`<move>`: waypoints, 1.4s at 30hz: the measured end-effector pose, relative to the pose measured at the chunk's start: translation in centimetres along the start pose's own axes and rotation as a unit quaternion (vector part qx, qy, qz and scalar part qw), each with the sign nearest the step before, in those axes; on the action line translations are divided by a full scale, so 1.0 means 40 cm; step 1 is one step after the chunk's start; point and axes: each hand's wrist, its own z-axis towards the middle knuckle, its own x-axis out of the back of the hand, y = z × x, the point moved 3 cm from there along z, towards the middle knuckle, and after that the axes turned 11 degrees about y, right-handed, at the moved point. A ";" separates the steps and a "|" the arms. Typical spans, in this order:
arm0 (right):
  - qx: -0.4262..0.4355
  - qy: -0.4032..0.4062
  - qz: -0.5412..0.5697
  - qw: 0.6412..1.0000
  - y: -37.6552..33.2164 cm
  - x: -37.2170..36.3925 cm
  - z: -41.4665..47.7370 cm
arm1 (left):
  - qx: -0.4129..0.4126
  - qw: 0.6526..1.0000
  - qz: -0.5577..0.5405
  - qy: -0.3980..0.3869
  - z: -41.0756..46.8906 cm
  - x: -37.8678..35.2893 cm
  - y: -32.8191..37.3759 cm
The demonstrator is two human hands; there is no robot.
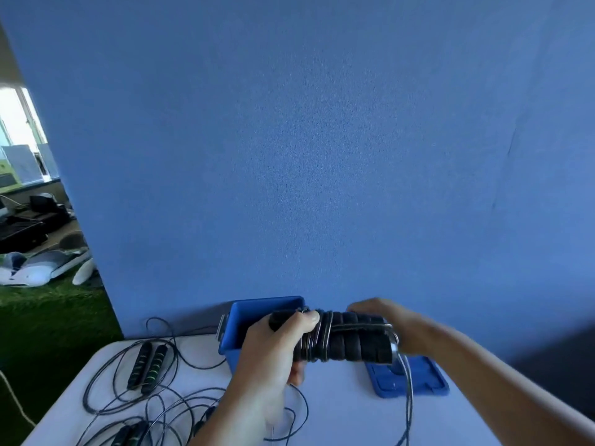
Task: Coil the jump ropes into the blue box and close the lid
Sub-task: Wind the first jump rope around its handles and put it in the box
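The left hand (270, 352) curls its fingers (310, 317) round cord-wrapped jump-rope handles (354, 338), held above the desk (338, 413), just before the open blue box (257, 312). The right hand (386, 320) is blurred at their far end, its hold unclear. The lid (421, 378) lies flat on the desk.

Motion blurs the right hand (383, 320), and its fingers lie behind the right end of the black foam jump-rope handles (347, 341), so its hold cannot be told. The gripping left hand (273, 358) and the handles hide the floor of the open blue plastic box (257, 313) at the far edge of the white table (338, 413). They also cover the far left corner of the flat blue plastic lid (421, 378). The picture's bottom edge cuts off a dark handle pair (130, 436) and the thin hanging cord (409, 410).
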 end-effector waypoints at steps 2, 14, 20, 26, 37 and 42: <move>0.028 0.002 -0.042 0.999 -0.022 0.025 0.015 | -0.005 1.000 0.021 -0.008 0.001 0.002 -0.003; -0.030 0.009 0.043 0.999 -0.111 0.047 0.012 | -0.031 0.997 0.069 0.026 0.038 0.013 -0.053; -0.106 0.052 0.158 0.980 -0.150 -0.007 -0.037 | -0.013 0.996 0.038 0.077 0.067 0.020 -0.082; -0.097 0.082 0.198 0.972 -0.158 -0.051 -0.076 | -0.046 0.993 0.033 0.101 0.073 0.011 -0.070; -0.034 0.133 0.268 0.954 -0.119 -0.164 -0.133 | -0.044 0.990 0.000 0.137 0.057 -0.003 -0.068; 0.000 0.143 0.270 0.952 -0.085 -0.204 -0.142 | -0.019 0.988 -0.024 0.151 0.031 -0.014 -0.075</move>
